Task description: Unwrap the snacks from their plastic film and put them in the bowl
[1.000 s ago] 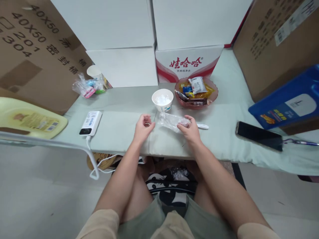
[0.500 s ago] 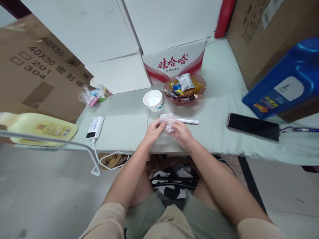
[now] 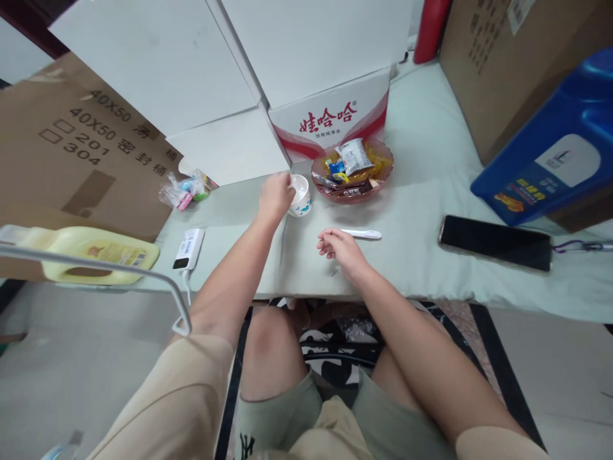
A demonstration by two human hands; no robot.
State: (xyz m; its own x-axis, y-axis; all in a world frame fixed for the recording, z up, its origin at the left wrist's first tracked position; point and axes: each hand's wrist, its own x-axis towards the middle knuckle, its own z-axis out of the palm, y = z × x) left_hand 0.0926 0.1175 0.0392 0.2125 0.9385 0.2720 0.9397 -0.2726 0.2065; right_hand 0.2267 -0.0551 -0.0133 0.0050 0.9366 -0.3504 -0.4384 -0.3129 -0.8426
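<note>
My left hand is at the left side of a white paper cup with a blue pattern, its fingers closed at the rim. The hand covers part of the cup, and something whitish shows inside. Nearer to me, my right hand hovers low over the cloth with loosely curled, slightly parted fingers and nothing visible in them. Just behind it lies a slim white stick-like object, its left end close to the hand. A pink clear bowl of packaged snacks stands right of the cup.
A white power bank, a yellow bottle and small plastic-wrapped items are on the left. On the right lie a phone and a large blue jug. Boxes line the back; a metal rod crosses lower left.
My hands have parted. The left moved up to the cup, while the right stayed near the white stick. The crumpled clear plastic they held between them is no longer visible there.
</note>
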